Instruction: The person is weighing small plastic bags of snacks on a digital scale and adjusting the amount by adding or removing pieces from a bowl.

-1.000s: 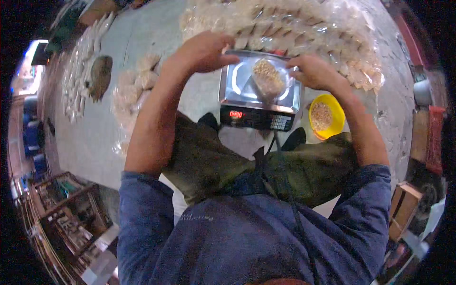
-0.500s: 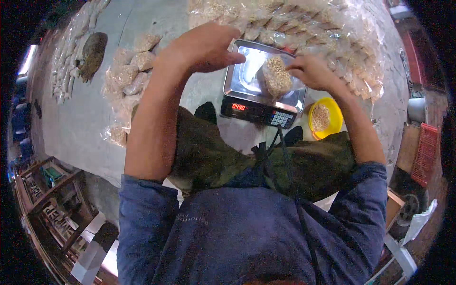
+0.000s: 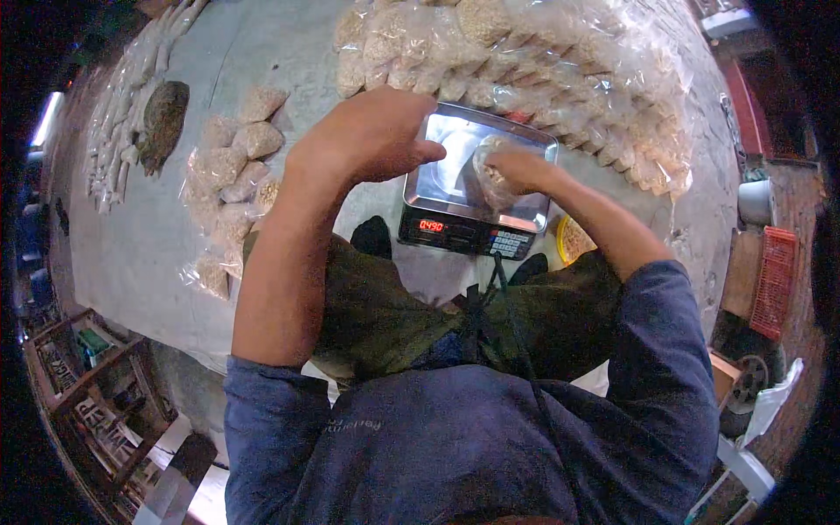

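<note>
In front of me stands a digital scale (image 3: 455, 229) with a shiny metal pan and a lit red display. A clear plastic bag of small pale nut-like pieces (image 3: 495, 185) rests on the pan. My right hand (image 3: 523, 170) is closed on the upper part of this bag, hiding some of it. My left hand (image 3: 381, 133) hovers beside the pan's left edge, thumb apart from the fingers and nothing visible in it; some fingertips are hard to make out. Partly behind my right forearm and knee sits a yellow bowl (image 3: 561, 233) with similar pieces inside.
Rows of filled clear bags (image 3: 525, 70) cover the grey floor sheet beyond the scale. A smaller group of filled bags (image 3: 229, 166) lies to the left. Farther left are long plastic-wrapped bundles (image 3: 114, 144) and a dark brown sack-like thing (image 3: 164, 122). A red crate (image 3: 773, 284) stands far right.
My right hand has moved left and closed over the bag on the pan. The view has shifted, so the yellow bowl is now mostly covered. My left hand stays beside the scale.
</note>
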Demonstrator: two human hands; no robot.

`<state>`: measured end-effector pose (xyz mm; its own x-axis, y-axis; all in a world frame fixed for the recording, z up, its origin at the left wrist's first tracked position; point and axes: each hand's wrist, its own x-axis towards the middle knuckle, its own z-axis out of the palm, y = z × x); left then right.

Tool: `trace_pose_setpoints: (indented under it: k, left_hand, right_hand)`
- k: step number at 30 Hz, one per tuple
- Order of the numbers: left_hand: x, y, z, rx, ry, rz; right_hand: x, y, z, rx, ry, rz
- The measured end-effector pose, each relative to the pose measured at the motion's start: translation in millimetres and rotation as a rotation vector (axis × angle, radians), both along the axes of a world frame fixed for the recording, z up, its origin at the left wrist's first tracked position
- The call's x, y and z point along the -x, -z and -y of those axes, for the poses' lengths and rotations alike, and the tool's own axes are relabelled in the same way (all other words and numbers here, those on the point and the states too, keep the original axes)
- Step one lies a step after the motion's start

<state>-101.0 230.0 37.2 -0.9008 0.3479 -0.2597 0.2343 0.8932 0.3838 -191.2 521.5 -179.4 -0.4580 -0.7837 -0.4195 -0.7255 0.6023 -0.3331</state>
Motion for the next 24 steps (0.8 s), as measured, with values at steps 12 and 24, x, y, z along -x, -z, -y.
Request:
trace_pose_setpoints:
  k: [12, 24]
  left_hand:
    - [0.0, 5.3, 2.7, -0.071, 0.027, -0.128]
    - [12.0, 17.9, -4.7, -0.012, 0.064, -0.088]
  right_hand:
    - [0.3, -68.3, -4.9, 0.162, 0.092, 0.073]
    - [-14.6, -141.5, -74.6, 0.383, 0.838, 0.658]
